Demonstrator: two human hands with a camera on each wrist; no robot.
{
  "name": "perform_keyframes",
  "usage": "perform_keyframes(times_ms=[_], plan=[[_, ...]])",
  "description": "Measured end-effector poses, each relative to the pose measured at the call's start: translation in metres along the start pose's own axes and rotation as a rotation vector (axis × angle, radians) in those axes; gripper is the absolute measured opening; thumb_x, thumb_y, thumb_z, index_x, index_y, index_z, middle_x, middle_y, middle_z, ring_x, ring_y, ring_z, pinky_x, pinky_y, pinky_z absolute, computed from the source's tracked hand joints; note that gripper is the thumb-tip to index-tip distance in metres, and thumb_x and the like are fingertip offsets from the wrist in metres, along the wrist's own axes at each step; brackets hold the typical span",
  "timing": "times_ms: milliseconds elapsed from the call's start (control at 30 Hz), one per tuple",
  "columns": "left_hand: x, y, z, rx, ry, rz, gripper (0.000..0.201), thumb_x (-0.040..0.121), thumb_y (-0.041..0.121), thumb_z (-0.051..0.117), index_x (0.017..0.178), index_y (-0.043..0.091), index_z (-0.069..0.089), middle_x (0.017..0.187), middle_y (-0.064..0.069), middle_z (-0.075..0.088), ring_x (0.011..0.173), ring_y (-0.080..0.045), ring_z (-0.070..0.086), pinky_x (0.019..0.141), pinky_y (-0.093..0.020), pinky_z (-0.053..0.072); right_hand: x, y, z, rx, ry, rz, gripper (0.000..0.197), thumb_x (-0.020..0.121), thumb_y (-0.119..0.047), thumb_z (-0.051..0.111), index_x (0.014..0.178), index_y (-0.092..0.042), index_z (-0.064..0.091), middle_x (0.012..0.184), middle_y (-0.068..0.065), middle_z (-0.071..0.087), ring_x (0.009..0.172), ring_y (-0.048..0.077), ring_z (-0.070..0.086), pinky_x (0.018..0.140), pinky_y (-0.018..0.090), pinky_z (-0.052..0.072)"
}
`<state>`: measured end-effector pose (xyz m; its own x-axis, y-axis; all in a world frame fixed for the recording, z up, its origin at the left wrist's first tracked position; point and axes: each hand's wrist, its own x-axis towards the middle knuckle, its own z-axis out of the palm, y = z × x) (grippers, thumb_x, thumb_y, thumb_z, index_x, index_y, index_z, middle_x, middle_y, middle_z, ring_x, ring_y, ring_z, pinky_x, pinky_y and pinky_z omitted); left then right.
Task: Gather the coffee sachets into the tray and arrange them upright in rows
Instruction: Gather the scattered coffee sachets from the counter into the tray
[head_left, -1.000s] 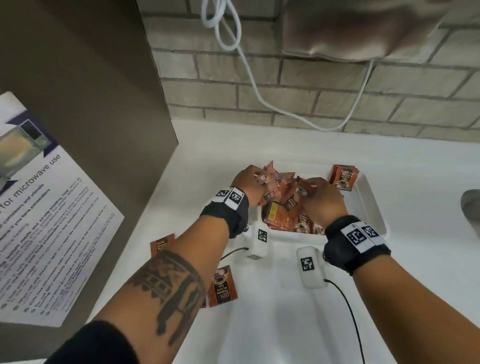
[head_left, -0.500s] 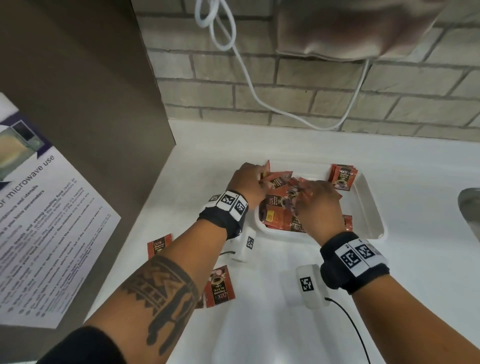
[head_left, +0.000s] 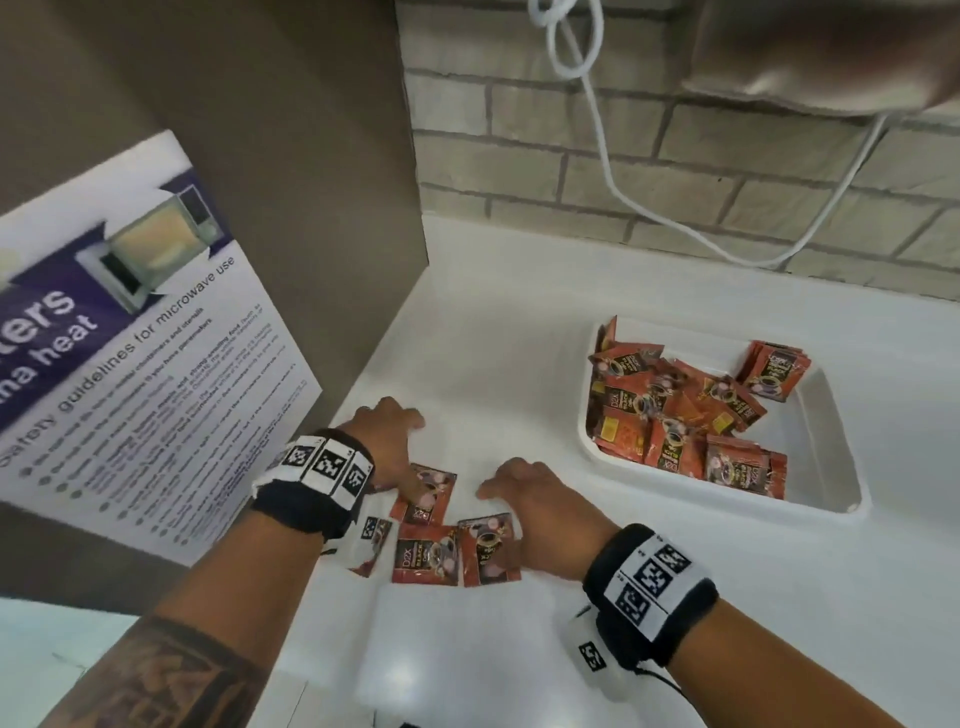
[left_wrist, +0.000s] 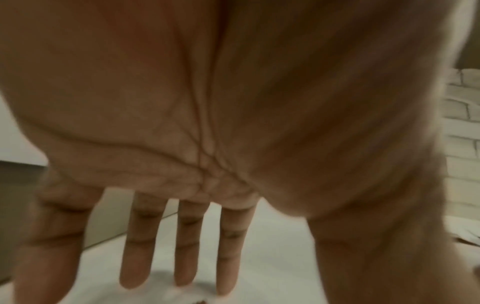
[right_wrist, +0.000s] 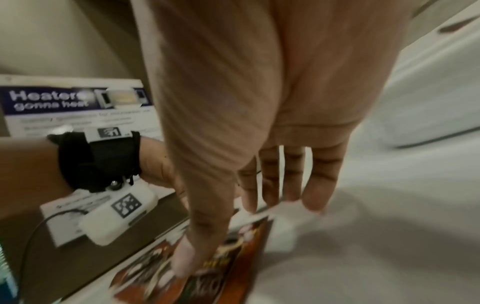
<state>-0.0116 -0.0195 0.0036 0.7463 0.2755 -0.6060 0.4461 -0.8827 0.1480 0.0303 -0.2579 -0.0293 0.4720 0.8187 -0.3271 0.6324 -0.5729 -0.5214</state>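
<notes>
A white tray (head_left: 826, 457) at the right holds a jumbled heap of red-orange coffee sachets (head_left: 670, 410), with a small stack (head_left: 771, 370) leaning at its far corner. Several loose sachets (head_left: 427, 552) lie flat on the white counter near me. My left hand (head_left: 389, 447) hovers over them with straight spread fingers (left_wrist: 135, 246), its thumb touching the farthest sachet (head_left: 431, 491). My right hand (head_left: 535, 506) is flat with straight fingers beside another sachet (head_left: 491, 548), its thumb (right_wrist: 192, 253) pressing on the sachet (right_wrist: 228, 265). Neither hand grips anything.
A brown cabinet side (head_left: 291, 197) with a microwave safety poster (head_left: 130, 358) walls off the left. The brick wall (head_left: 675, 171) lies behind, with a white cable (head_left: 613, 176) hanging down it. White counter (head_left: 498, 338) stretches between the hands and the wall.
Both hands have left the tray and come back and to the left, down to the loose sachets on the counter. The camera view has swung left, so the tray sits further right.
</notes>
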Motion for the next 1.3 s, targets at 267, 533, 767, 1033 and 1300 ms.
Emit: perform_keyframes(times_ms=[267, 533, 767, 1033, 1300], plan=[[0.007, -0.004, 0.015, -0.097, 0.128, -0.01, 0.072, 0.063, 0.03, 0.095, 0.12, 0.026, 0.052, 0.127, -0.002, 0.043, 0.12, -0.025, 0.045, 0.1, -0.042, 0.048, 0.021, -0.012, 0.008, 0.001, 0.069, 0.12, 0.05, 0.074, -0.029, 0.084, 0.112, -0.02, 0.053, 0.113, -0.004, 0.049, 0.101, 0.015, 0.042, 0.075, 0.027, 0.037], [0.014, -0.011, 0.008, -0.21, 0.132, 0.051, 0.056, 0.07, 0.016, 0.088, 0.109, 0.029, 0.05, 0.11, 0.003, 0.062, 0.087, -0.017, 0.067, 0.074, -0.036, 0.06, 0.013, -0.02, -0.006, 0.311, 0.078, 0.153, 0.046, 0.075, -0.023, 0.086, 0.112, -0.023, 0.06, 0.104, -0.006, 0.064, 0.091, 0.013, 0.062, 0.072, 0.021, 0.05], [0.011, -0.009, 0.009, -0.146, 0.045, 0.125, 0.088, 0.065, 0.019, 0.092, 0.138, 0.028, 0.043, 0.125, -0.002, 0.044, 0.109, -0.022, 0.057, 0.087, -0.034, 0.056, 0.026, -0.049, 0.019, 0.196, -0.069, -0.005, 0.044, 0.071, -0.026, 0.088, 0.11, -0.019, 0.067, 0.124, -0.003, 0.046, 0.108, 0.017, 0.05, 0.092, 0.031, 0.049], [0.005, -0.012, 0.002, -0.081, 0.153, 0.136, 0.041, 0.079, 0.017, 0.081, 0.11, 0.019, 0.056, 0.104, 0.003, 0.054, 0.094, -0.016, 0.053, 0.077, -0.029, 0.047, 0.04, -0.056, 0.026, 0.002, 0.01, 0.018, 0.051, 0.079, -0.024, 0.082, 0.124, -0.017, 0.058, 0.119, 0.005, 0.056, 0.107, 0.025, 0.053, 0.089, 0.036, 0.048], [-0.042, -0.032, 0.001, -0.318, 0.133, 0.043, 0.038, 0.078, 0.014, 0.082, 0.103, 0.024, 0.056, 0.099, 0.007, 0.058, 0.087, -0.013, 0.064, 0.076, -0.034, 0.059, 0.038, -0.045, 0.015, 0.21, 0.095, 0.089, 0.054, 0.075, -0.01, 0.081, 0.115, -0.023, 0.047, 0.11, -0.002, 0.058, 0.092, 0.018, 0.061, 0.069, 0.029, 0.054]])
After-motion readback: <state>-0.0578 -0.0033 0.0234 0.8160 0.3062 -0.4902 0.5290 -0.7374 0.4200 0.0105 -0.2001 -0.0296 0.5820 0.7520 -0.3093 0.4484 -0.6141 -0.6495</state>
